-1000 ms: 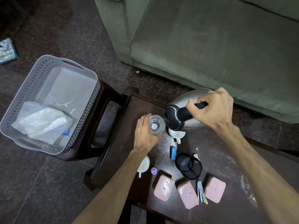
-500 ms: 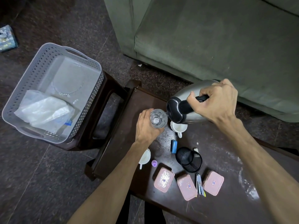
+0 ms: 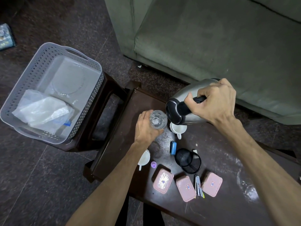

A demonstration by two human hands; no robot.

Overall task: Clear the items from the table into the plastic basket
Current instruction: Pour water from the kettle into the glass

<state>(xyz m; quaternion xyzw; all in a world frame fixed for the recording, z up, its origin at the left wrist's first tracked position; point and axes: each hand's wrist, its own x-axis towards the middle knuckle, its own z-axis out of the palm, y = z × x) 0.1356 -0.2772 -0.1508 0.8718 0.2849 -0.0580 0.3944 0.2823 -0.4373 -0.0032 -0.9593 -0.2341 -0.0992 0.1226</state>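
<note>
- Basket (image 3: 91, 101): grey, perforated, on a dark stool left of the surface; holds a clear plate (image 3: 68, 82) and a plastic bag (image 3: 42, 110). Judged: task barely begun.
- Left hand (image 3: 146, 128): grip closed round a glass (image 3: 158, 119), above the surface's far left end.
- Right hand (image 3: 213, 101): grip closed on the handle of a steel flask (image 3: 187, 101), tipped with its spout at the glass rim.
- Left on the surface (image 3: 228, 154): two white cups (image 3: 178, 128), blue block (image 3: 173, 147), mesh pot (image 3: 188, 160), purple cap (image 3: 153, 164), three pink boxes (image 3: 162, 181), stapler (image 3: 198, 185), crumpled clear wrap at near right.
- Surface: dark wood, scuffed, streaked white.
- Room: dark stone floor; green sofa (image 3: 211, 46) at far side.
</note>
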